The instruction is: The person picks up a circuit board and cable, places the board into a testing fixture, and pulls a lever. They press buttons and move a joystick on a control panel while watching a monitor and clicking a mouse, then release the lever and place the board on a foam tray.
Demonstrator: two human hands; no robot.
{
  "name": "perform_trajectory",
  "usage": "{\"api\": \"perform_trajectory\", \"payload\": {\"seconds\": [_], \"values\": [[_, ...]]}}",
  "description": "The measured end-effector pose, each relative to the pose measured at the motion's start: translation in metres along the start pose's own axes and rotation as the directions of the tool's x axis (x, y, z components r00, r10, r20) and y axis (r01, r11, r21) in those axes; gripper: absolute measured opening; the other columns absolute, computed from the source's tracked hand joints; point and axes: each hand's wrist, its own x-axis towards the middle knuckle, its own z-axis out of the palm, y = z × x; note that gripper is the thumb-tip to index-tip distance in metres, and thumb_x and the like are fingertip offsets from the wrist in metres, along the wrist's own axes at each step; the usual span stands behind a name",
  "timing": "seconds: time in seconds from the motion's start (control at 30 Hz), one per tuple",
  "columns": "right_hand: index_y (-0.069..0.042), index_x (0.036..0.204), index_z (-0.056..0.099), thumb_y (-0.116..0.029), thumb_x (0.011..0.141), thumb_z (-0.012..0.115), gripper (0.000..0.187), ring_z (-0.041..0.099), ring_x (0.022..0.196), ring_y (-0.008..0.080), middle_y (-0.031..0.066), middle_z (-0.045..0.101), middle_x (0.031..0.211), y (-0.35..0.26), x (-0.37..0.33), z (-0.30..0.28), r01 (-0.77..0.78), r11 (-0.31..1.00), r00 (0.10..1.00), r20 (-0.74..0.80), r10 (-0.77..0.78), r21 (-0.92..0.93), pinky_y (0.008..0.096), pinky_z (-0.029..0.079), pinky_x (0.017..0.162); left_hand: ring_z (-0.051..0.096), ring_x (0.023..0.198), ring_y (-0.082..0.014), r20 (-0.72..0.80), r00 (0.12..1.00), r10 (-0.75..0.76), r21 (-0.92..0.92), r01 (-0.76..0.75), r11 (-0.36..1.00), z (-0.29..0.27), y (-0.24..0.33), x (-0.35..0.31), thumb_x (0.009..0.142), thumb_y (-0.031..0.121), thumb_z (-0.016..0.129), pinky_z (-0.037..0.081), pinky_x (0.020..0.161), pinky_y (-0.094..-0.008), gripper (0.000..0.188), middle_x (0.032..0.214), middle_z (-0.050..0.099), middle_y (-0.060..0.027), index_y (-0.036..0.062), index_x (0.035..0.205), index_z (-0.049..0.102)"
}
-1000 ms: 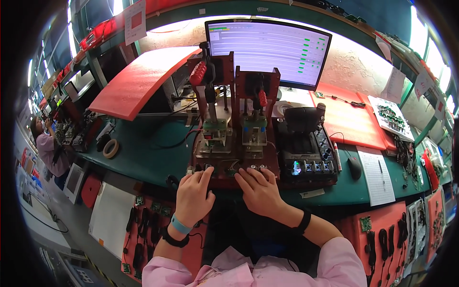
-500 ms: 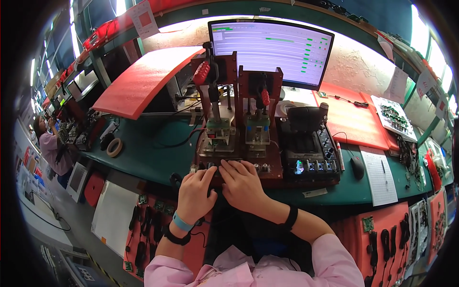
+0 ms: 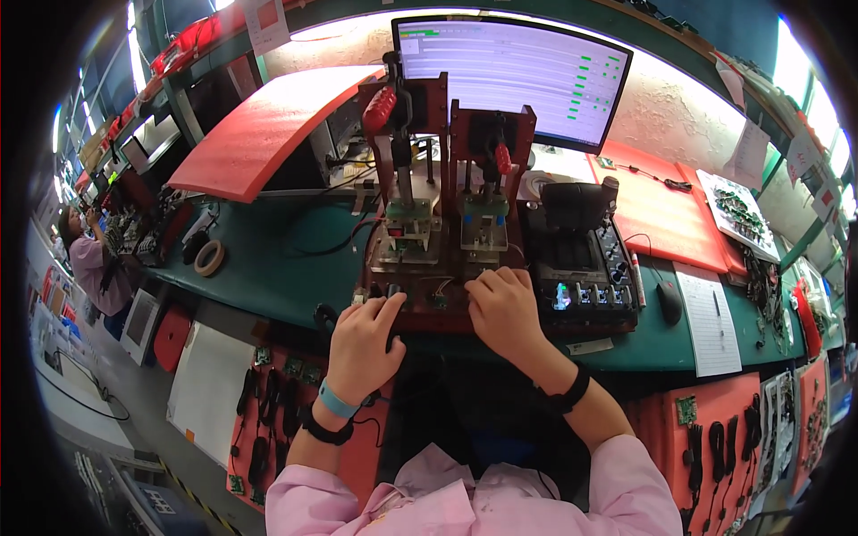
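Observation:
My left hand (image 3: 365,347) rests at the front left of a dark red test fixture's base (image 3: 420,319). Its fingers reach forward beside a short black cylindrical part (image 3: 392,290), and the thumb stands apart. At the base's front right is my right hand (image 3: 506,308), fingers curled down over the small fittings there; whatever lies under the fingertips is hidden. Between the hands, thin wires (image 3: 440,288) show on the base. Behind them stand two toggle clamps with red handles, a left one (image 3: 380,108) and a right one (image 3: 502,159), above clear plates holding green circuit boards (image 3: 408,212).
A black control unit (image 3: 585,290) with lit buttons stands right of the fixture, then a mouse (image 3: 668,302) and a written sheet (image 3: 708,317). Behind is a monitor (image 3: 518,76). Tape (image 3: 209,258) lies left. Cables rest on red foam (image 3: 719,406). Another person (image 3: 94,268) sits far left.
My right hand has moved right, away from the left hand, uncovering the base's middle and the wires. The left hand stays at the front left. The whole view has shifted slightly.

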Motion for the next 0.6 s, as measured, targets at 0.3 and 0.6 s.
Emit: {"api": "perform_trajectory", "payload": {"seconds": [0.3,0.6], "values": [[-0.007,0.076,0.059,-0.009,0.071,0.063,0.007,0.053,0.077,0.0228,0.0031,0.056,0.072,0.0017,0.0034,-0.0066,0.001,1.000,0.995,-0.104,-0.003,-0.019,0.0367,0.039,0.077,0.057,0.088,-0.0345,-0.011,1.000,0.018,0.003,-0.018,1.000,0.0018,-0.0014,0.0047,0.065,0.004,0.063,0.045,0.084,-0.0410,0.053,0.095,0.059,-0.0144,0.0053,0.117,0.053],[-0.006,0.070,0.057,-0.008,0.070,0.062,0.005,0.053,0.077,0.0230,0.0036,0.057,0.067,0.0015,0.0039,-0.0020,0.073,0.994,0.988,-0.127,-0.084,-0.084,0.0367,0.038,0.081,0.056,0.084,-0.0335,-0.004,1.000,0.024,0.005,-0.024,1.000,0.0071,-0.0039,0.0022,0.065,0.005,0.064,0.046,0.082,-0.0402,0.054,0.093,0.057,-0.0133,0.0063,0.117,0.053]]}}
